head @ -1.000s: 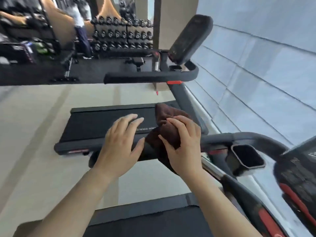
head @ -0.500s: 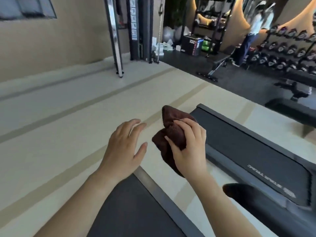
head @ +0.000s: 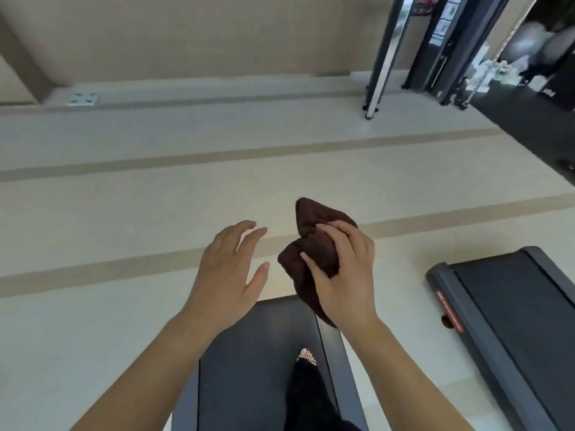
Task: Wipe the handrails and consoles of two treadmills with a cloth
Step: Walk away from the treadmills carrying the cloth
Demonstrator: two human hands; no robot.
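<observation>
Cloth (head: 311, 217) now off the handrail; two hands (head: 228, 275) (head: 347, 287), two treadmills (head: 249, 353) (head: 513, 306).

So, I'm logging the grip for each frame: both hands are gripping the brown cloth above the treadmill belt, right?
Not quite. Only the right hand grips the brown cloth. The left hand is open beside it, its fingers spread and not touching the cloth. The head view shows the gap between them, above the treadmill belt.

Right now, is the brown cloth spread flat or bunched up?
Bunched up. The cloth sits wadded in the right hand, whose fingers curl round it, one corner sticking up; the left hand is apart from it.
</observation>
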